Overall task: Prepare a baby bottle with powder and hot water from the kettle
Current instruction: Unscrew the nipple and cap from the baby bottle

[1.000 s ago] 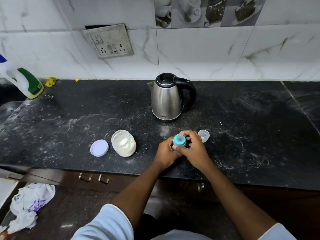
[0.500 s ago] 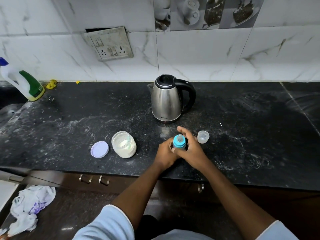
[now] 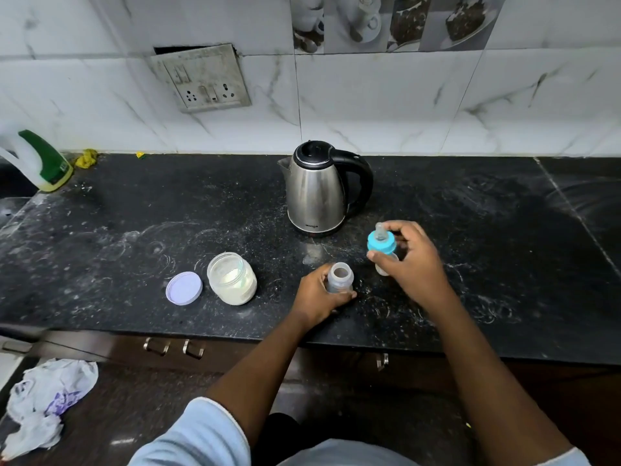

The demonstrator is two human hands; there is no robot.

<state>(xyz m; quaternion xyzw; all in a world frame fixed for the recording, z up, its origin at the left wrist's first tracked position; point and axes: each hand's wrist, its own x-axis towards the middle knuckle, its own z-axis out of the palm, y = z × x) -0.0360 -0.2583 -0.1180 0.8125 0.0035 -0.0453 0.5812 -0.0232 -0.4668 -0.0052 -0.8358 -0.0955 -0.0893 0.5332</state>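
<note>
Fingers of the left hand wrap the open bottle; right hand pinches the teat cap, which could slip and drop at centre frame.

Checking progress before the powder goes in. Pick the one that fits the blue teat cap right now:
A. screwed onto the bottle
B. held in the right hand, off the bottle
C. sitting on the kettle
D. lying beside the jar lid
B: the right hand holds the blue teat cap clear of the open bottle, which the left hand grips.

bottle open, teal cap off
</note>
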